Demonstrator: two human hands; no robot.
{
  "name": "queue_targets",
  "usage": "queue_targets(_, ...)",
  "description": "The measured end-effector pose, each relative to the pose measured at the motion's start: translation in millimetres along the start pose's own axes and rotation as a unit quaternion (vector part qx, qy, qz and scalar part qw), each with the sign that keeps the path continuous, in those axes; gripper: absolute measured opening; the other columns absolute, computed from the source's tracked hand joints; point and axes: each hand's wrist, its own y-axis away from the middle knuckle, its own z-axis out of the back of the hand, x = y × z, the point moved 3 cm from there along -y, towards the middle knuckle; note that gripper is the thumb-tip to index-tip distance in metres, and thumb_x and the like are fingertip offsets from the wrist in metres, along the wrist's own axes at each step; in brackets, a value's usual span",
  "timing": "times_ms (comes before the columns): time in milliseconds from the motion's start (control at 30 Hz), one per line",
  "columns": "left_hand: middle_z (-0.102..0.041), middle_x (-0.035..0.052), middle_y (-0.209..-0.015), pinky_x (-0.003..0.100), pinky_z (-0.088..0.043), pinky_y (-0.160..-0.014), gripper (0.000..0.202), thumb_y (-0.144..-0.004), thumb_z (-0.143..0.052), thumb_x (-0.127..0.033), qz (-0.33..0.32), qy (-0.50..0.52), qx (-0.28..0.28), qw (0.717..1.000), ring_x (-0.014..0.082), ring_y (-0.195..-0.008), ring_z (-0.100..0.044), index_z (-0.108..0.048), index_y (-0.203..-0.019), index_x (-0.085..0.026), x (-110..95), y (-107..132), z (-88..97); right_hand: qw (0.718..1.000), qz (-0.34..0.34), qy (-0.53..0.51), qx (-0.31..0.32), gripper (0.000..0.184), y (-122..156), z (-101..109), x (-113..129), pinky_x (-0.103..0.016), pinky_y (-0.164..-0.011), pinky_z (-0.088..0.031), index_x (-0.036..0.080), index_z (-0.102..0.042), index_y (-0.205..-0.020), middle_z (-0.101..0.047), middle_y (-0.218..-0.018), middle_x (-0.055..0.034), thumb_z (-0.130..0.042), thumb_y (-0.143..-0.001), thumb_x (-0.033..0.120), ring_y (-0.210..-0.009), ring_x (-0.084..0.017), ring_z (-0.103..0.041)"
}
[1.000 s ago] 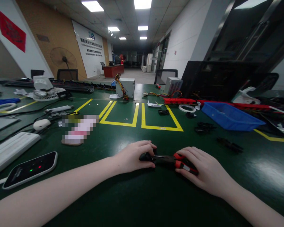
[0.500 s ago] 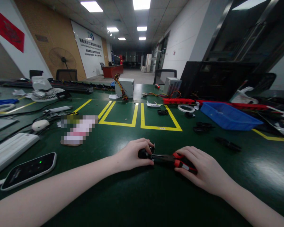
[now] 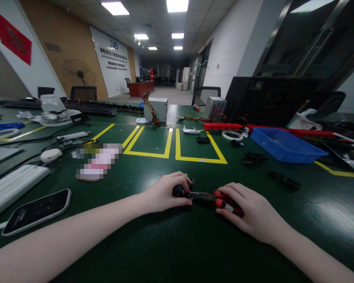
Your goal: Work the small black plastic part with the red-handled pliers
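Near the middle of the green table [image 3: 165,243], my left hand [image 3: 168,192] grips a small black part [image 3: 179,191] between thumb and fingers. Its exact kind cannot be made out, since the fingers cover much of it. My right hand [image 3: 247,210] is closed around the red and black handles of a pair of long-nosed pliers [image 3: 205,196]. The pliers point left, and their tips meet the black part beside my left fingertips. Whether the jaws bite on it is too small to tell.
Ahead are yellow tape outlines [image 3: 147,155] and a power supply unit [image 3: 159,109] with bundled wires. A blue tray [image 3: 286,147] and several black parts [image 3: 283,179] lie to the right. At left are a white power strip [image 3: 14,186] and a phone-like device [image 3: 37,212].
The pliers and my right hand have shifted very slightly left, and the handles look turned a little. My left hand keeps its hold on the black part. The device's green light is no longer visible.
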Motion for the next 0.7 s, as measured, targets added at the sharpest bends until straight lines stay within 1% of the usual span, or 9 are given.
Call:
queue_targets(133, -0.064, 0.0079, -0.118, 0.041, -0.045, -0.104, 0.003, -0.09, -0.062, -0.015, 0.003, -0.006, 0.001, 1.0, 0.0227, -0.122, -0.056, -0.059, -0.091, -0.017, -2, -1, 0.7, 1.0, 0.003, 0.0, 0.004, 0.034, 0, 1, 0, -0.03, -0.066, -0.055, 0.02, -0.061, -0.111, -0.068, -0.1, -0.0084, -0.058, -0.089, 0.045, -0.082, -0.019, -0.066)
queue_targets(233, -0.064, 0.007, -0.116, 0.041, -0.045, -0.104, 0.004, -0.091, -0.059, -0.013, -0.006, -0.042, 0.009, 0.999, 0.0231, -0.123, -0.056, -0.058, -0.092, -0.017, -3, -1, -0.8, 1.0, -0.001, -0.001, 0.009, 0.035, 0, 1, 0, -0.031, -0.067, -0.055, 0.02, -0.061, -0.111, -0.068, -0.1, -0.0085, -0.059, -0.088, 0.046, -0.082, -0.019, -0.065)
queue_targets(333, -0.064, 0.0058, -0.117, 0.04, -0.046, -0.103, 0.007, -0.094, -0.055, -0.013, -0.006, -0.114, 0.026, 0.993, 0.0233, -0.124, -0.054, -0.057, -0.098, -0.019, -4, 1, -3.8, 1.0, -0.004, -0.001, 0.01, 0.035, 1, 0, -1, -0.032, -0.068, -0.055, 0.02, -0.062, -0.111, -0.068, -0.101, -0.0085, -0.059, -0.088, 0.046, -0.084, -0.02, -0.065)
queue_targets(433, -0.063, 0.0059, -0.118, 0.038, -0.049, -0.101, 0.008, -0.097, -0.051, -0.014, 0.006, -0.175, 0.043, 0.984, 0.0229, -0.123, -0.055, -0.055, -0.102, -0.019, -8, 1, -6.5, 1.0, -0.006, -0.002, 0.011, 0.035, 1, 0, -2, -0.032, -0.07, -0.055, 0.021, -0.061, -0.112, -0.068, -0.102, -0.0084, -0.059, -0.088, 0.046, -0.085, -0.02, -0.065)
queue_targets(533, -0.063, 0.006, -0.117, 0.038, -0.051, -0.099, 0.006, -0.098, -0.05, -0.016, 0.021, -0.204, 0.046, 0.978, 0.0227, -0.12, -0.057, -0.054, -0.102, -0.018, -11, 1, -7.7, 1.0, -0.005, -0.004, 0.014, 0.035, 2, 0, -1, -0.032, -0.07, -0.056, 0.021, -0.06, -0.113, -0.068, -0.103, -0.0082, -0.059, -0.088, 0.045, -0.085, -0.02, -0.065)
queue_targets(700, -0.064, 0.005, -0.112, 0.039, -0.052, -0.097, 0.004, -0.097, -0.052, -0.016, 0.034, -0.221, 0.041, 0.974, 0.0227, -0.115, -0.06, -0.053, -0.101, -0.018, -13, 0, -8.6, 1.0, -0.005, -0.006, 0.017, 0.034, 0, 1, -1, -0.032, -0.069, -0.055, 0.02, -0.06, -0.113, -0.068, -0.102, -0.0083, -0.059, -0.088, 0.044, -0.084, -0.02, -0.065)
